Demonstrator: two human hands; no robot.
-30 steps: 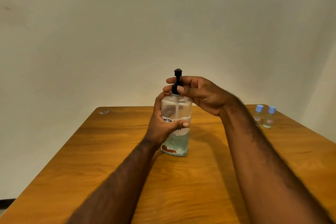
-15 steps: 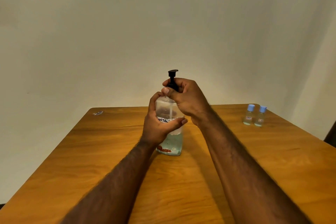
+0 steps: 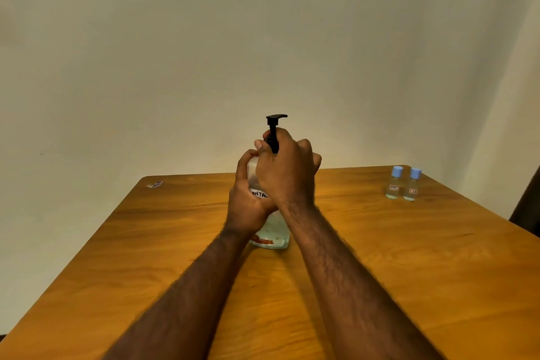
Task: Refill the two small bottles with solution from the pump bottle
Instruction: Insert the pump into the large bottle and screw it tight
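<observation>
The left hand (image 3: pixel 248 204) was wrapped round the body of the pump bottle (image 3: pixel 273 235), steadying it upright near the middle of the table (image 3: pixel 409 257). The right hand (image 3: pixel 287 175) was curled round the black collar beneath the pump head (image 3: pixel 276 117), as if to unscrew it. The clear plastic bottle looked under half full, so it was probably fairly light, stiff enough for a firm squeeze, and smooth and likely slippery. The body and collar seemed the sensible holds. There was one pump bottle. Two small bottles (image 3: pixel 394 184) (image 3: pixel 412 185), both blue-capped, stood side by side, well apart at the far right. One scrap (image 3: pixel 155 184) lay far left.
</observation>
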